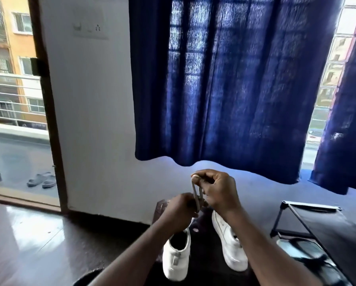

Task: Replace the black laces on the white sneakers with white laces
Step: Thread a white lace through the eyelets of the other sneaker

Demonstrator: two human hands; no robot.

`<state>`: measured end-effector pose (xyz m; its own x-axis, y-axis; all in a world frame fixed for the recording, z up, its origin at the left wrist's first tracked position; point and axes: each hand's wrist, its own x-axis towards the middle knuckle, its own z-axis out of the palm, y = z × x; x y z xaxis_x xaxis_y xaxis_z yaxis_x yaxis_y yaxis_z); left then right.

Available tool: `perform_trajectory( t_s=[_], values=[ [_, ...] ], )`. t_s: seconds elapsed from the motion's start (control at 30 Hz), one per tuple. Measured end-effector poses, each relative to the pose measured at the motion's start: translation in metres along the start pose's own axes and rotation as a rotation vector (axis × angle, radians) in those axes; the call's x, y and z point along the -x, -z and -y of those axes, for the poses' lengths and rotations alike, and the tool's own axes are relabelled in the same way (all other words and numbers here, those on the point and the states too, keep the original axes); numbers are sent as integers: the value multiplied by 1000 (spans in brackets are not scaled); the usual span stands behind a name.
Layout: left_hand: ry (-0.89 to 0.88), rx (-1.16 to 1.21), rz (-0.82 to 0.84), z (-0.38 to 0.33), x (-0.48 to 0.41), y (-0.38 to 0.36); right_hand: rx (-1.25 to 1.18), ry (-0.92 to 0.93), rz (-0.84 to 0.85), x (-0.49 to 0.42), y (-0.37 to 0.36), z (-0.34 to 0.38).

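Lace [194, 191], pale greyish in this light, drawn into a narrow upright loop just above the sneakers, at the near middle of the scene. Pinched at its top by the right grip [218, 190], thumb and fingers clamped on the bend of the loop. Caught at its lower end by the left grip [179, 205], lower and slightly left, fingers curled round the strands. Both forearms reaching in from the near edge.

Below the grips, on a dark worktop [203, 254]: left sneaker [176, 259], white, heel nearest, far end hidden behind the left wrist; right sneaker [230, 248], white, just beside it and apart from it, partly covered by the right forearm. Cannot tell whether either carries a lace.

To the right, a black folding stand [317, 223] with blurred dark items near it. Far behind, a blue curtain [224, 89] over a window. On the left wall, a switch panel [90, 27]. Far left, an open doorway onto a balcony, with a pair of grey slippers [42, 180] on its floor.
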<state>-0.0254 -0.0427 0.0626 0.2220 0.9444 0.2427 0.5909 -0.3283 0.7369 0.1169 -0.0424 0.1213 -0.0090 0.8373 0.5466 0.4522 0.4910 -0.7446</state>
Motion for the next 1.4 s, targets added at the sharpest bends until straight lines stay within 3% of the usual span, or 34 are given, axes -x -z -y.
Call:
perform_trajectory(
  t_s=[0.1,0.2,0.3,0.43,0.57,0.67,0.77,0.83,0.9,1.17,1.4],
  values=[
    [-51,-112,84,-1,-7,9,-170,-152,-123,7,10,-12],
    [-183,-342,71,-4,-16,29,-527,-493,-225,22,7,-33],
    [-304,-622,200,-9,-22,37,-679,-823,-148,46,-19,-59],
    [-378,-800,253,-20,-22,39,-766,-877,10,64,-60,-65],
    [-336,-763,205,-9,-24,41,-837,-835,68,60,-71,-47],
    [-270,-732,90,18,-23,43,-573,-715,173,58,-60,-50],
    [-61,-674,-77,35,-3,28,-56,-428,229,61,-51,-62],
    [49,-716,-48,43,15,7,331,-193,261,67,-52,-70],
    [70,-799,38,47,31,-13,554,-36,321,78,-55,-77],
    [14,-827,8,51,38,-25,730,15,364,101,-56,-77],
    [-58,-869,-23,43,41,-24,821,-82,675,98,-58,-63]
  ],
)
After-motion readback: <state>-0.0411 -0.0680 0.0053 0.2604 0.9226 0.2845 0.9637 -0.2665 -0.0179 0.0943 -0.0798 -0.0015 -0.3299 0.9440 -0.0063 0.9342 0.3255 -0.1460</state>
